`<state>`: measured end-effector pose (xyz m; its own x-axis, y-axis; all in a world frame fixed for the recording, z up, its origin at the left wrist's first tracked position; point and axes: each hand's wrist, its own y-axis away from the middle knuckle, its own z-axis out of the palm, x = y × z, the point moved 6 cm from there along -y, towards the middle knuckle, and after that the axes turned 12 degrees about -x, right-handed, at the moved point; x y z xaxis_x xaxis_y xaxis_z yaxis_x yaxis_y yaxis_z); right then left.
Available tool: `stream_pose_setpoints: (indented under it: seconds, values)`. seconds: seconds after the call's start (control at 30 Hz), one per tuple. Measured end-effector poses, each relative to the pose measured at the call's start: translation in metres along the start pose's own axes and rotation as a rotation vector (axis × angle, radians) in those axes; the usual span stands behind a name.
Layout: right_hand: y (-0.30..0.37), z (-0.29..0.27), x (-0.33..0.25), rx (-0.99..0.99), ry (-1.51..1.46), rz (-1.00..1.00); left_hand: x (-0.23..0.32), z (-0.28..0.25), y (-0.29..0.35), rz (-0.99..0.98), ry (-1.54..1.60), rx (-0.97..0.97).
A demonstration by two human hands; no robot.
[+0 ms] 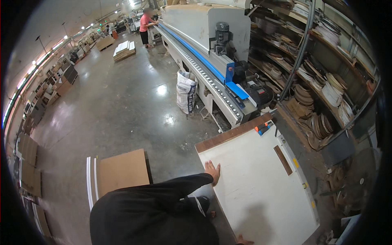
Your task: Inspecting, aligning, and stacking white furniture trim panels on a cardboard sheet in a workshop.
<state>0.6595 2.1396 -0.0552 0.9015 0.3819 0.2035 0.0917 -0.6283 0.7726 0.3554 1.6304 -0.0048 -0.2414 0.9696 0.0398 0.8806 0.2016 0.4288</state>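
Note:
A large white-topped worktable (249, 179) with a brown wooden strip (232, 132) along its far end stands at my right side. My left hand (212, 171), reaching out in a black sleeve, lies on the table's near-left edge with its fingers stretched out and holds nothing. Further down the same edge, my right hand (244, 241) rests at the bottom of the picture, mostly cut off, its visible fingers apart. Orange and blue handled tools (262, 129) lie at the table's far corner. A narrow brown slot or strip (283, 160) shows near its right side.
A long edge-finishing machine (196, 61) with a blue rail runs away beyond the table. Shelves (302, 61) of coiled edging rolls line the right. A white sack (186, 92) stands beside the machine. Brown panels (122, 169) lie left, and a person (145, 26) works far off.

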Motion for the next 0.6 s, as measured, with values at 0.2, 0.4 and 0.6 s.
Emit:
stream_pose_setpoints:
  seconds: [0.2, 0.4, 0.6]
  values:
    - [0.01, -0.003, -0.015, 0.188, 0.036, -0.007, -0.002, -0.01, 0.0, -0.049, 0.079, 0.038]
    - [-0.037, 0.0, -0.009, 0.209, -0.032, 0.01, -0.002, -0.026, 0.011, -0.007, -0.047, -0.024]
    - [-0.028, -0.005, -0.006, 0.213, -0.017, 0.039, 0.007, -0.007, 0.0, -0.02, -0.079, -0.033]
